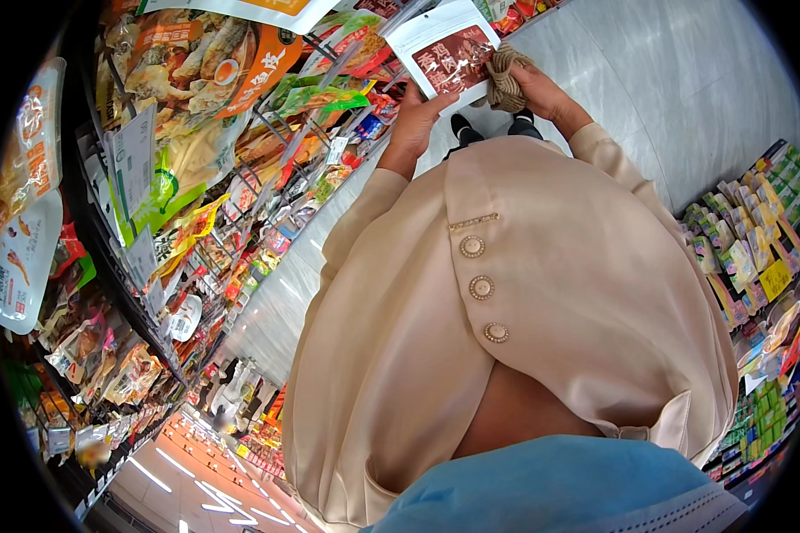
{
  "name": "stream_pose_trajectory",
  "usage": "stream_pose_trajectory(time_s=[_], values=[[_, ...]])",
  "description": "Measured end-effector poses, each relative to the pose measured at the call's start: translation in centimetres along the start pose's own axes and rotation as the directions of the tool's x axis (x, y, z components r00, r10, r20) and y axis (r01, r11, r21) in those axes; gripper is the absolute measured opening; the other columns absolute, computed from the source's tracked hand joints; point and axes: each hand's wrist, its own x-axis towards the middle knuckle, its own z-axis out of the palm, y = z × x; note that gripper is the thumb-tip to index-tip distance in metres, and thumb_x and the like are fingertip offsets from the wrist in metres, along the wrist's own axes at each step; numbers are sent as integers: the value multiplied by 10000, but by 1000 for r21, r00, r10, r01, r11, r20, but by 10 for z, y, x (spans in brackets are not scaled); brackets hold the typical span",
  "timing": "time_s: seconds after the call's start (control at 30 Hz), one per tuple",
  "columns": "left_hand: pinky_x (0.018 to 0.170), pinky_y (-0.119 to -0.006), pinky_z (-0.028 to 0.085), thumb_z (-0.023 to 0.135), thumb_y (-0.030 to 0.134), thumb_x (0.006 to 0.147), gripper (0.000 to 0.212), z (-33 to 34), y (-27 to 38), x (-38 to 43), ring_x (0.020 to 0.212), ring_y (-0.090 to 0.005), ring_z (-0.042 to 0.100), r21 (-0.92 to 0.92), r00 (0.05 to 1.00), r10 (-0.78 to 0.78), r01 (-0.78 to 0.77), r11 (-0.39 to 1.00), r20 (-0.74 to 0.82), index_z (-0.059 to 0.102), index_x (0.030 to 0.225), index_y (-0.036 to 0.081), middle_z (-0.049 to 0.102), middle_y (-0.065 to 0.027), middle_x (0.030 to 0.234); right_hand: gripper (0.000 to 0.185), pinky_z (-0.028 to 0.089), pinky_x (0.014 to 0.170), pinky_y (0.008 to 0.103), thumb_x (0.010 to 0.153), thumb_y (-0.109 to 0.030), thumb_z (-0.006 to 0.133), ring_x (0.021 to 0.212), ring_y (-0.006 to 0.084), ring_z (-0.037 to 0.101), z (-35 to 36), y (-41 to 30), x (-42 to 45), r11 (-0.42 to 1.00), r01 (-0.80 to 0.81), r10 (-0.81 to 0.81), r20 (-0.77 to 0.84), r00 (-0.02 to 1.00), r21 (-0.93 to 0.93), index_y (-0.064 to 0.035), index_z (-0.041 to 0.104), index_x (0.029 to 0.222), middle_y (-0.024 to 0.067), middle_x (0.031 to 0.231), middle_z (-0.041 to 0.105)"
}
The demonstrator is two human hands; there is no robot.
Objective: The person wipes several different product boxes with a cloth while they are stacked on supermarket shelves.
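Note:
A white snack packet (447, 56) with a dark red printed panel is tilted at the top centre of the view, beside the hanging snacks. My left hand (419, 116) grips its lower left corner, the thumb lying over the front. At the packet's right edge, my right hand (537, 86) has its fingers on a bundled tan knitted cloth or cord (507, 76). That bundle touches the packet and hides part of its edge. The fingertips of my right hand are partly hidden behind the bundle.
Wire racks of packaged snacks (207, 60) rise close on the left, with price tags (133, 160) sticking out. Grey tiled floor (613, 66) lies beyond my hands. Another display of small packs (740, 233) stands at the right, bearing a yellow tag (775, 280).

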Motion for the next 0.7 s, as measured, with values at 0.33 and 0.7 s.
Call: stream_pose_trajectory(time_s=[0.33,0.7], values=[[822,-395,508,714,89,736,562,9,-9,-4,990,-206,597,42,983,-177,179,983,-47,421,1215,93,592,-64,1115,319,402,895,408,883,-224,472,1019,357,531,19,-10,-54,459,439,-600,95,795,-773,-1,575,1087,219,1119,558],[905,-324,440,708,114,745,582,56,19,-14,1048,-171,548,432,931,-85,-83,898,356,445,1252,7,556,-89,1171,379,398,868,478,892,-320,469,1103,298,525,39,-39,-26,-456,210,-598,473,647,-865,-1,579,1064,165,1163,559]])
